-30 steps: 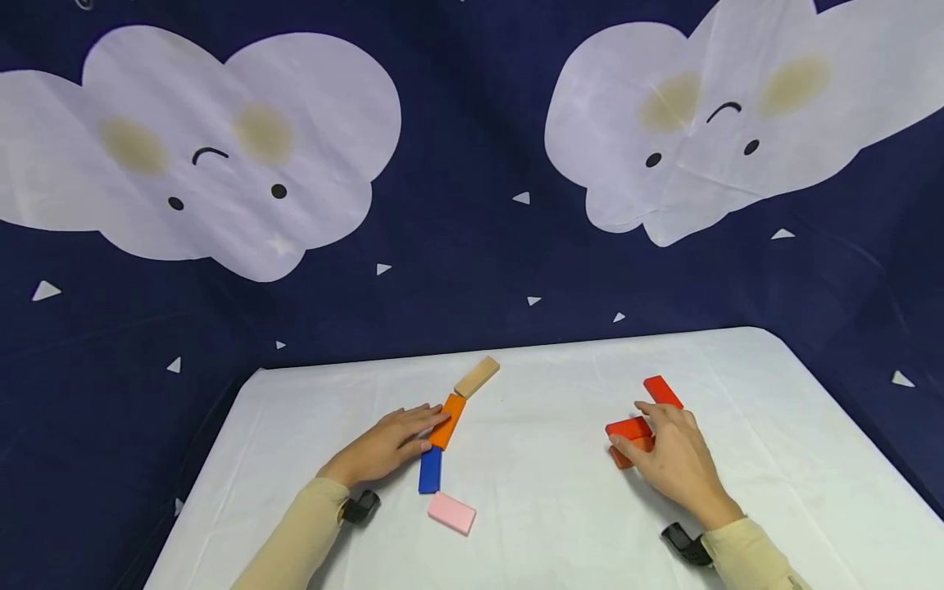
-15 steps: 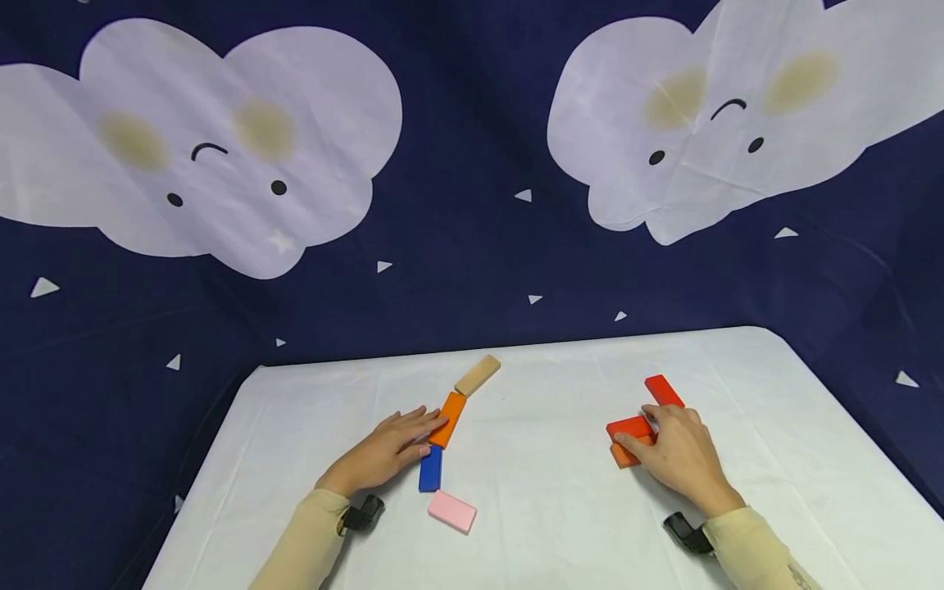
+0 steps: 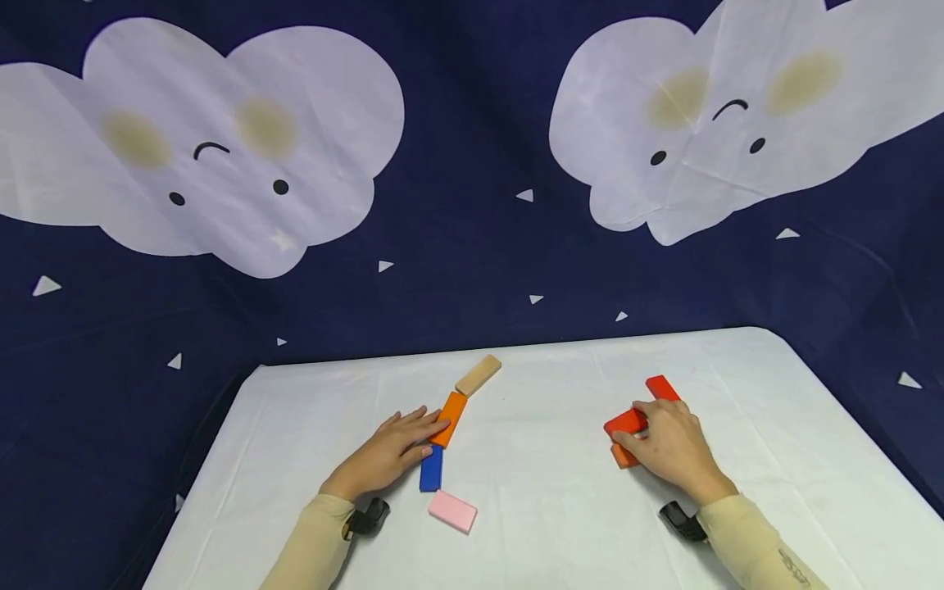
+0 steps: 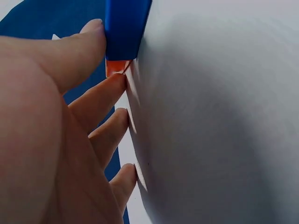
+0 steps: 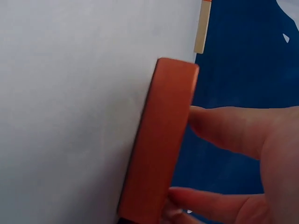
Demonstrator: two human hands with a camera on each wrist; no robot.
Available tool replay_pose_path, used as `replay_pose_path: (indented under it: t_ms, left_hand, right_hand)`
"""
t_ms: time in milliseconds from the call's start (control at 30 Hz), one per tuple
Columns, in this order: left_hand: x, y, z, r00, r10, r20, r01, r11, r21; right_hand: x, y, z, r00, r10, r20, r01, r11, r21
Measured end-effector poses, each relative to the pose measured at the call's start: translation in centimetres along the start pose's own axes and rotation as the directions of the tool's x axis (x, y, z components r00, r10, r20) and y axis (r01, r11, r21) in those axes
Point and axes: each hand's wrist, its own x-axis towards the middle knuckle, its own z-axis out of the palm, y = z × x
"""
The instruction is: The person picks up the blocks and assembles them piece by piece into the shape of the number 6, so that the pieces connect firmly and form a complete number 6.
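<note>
In the head view my left hand (image 3: 383, 453) lies with fingers extended, fingertips on an orange block (image 3: 452, 414) and thumb at a blue block (image 3: 431, 471). The left wrist view shows that thumb against the side of the blue block (image 4: 126, 30). My right hand (image 3: 674, 442) pinches a red block (image 3: 624, 422) between thumb and fingers. Just nearer than it lies a second orange block (image 3: 624, 456), partly covered by the hand. This orange block (image 5: 156, 140) fills the middle of the right wrist view and hides the red one there.
Beyond the first orange block, a beige wooden block (image 3: 478, 375) continues the line. A pink block (image 3: 453, 511) lies at its near end. Another red block (image 3: 662, 388) sits behind my right hand. All rest on a white-covered table (image 3: 538, 475) before a dark blue cloud-patterned cloth (image 3: 472, 164).
My right hand has closed its fingers on the red block and shifted it slightly away, turning it a little from the orange block beside it. My left hand stays nearly still.
</note>
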Motion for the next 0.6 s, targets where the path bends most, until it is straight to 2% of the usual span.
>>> replay_pose_path:
  t_ms: [200, 267, 600]
  left_hand:
    - [0.1, 0.0, 0.1, 1.0, -0.015, 0.003, 0.015, 1.0, 0.0]
    - [0.1, 0.0, 0.1, 1.0, -0.02, 0.006, 0.02, 1.0, -0.007]
    - [0.1, 0.0, 0.0, 1.0, -0.023, 0.007, 0.023, 1.0, -0.02]
  right_hand:
    - [0.6, 0.4, 0.0, 0.996, -0.087, -0.005, 0.087, 0.995, 0.055]
    - [0.6, 0.4, 0.0, 0.996, -0.09, -0.004, 0.09, 0.995, 0.042]
    - [0.7, -1.0, 0.4, 0.999, 0.046, 0.021, -0.044, 0.993, -0.114]
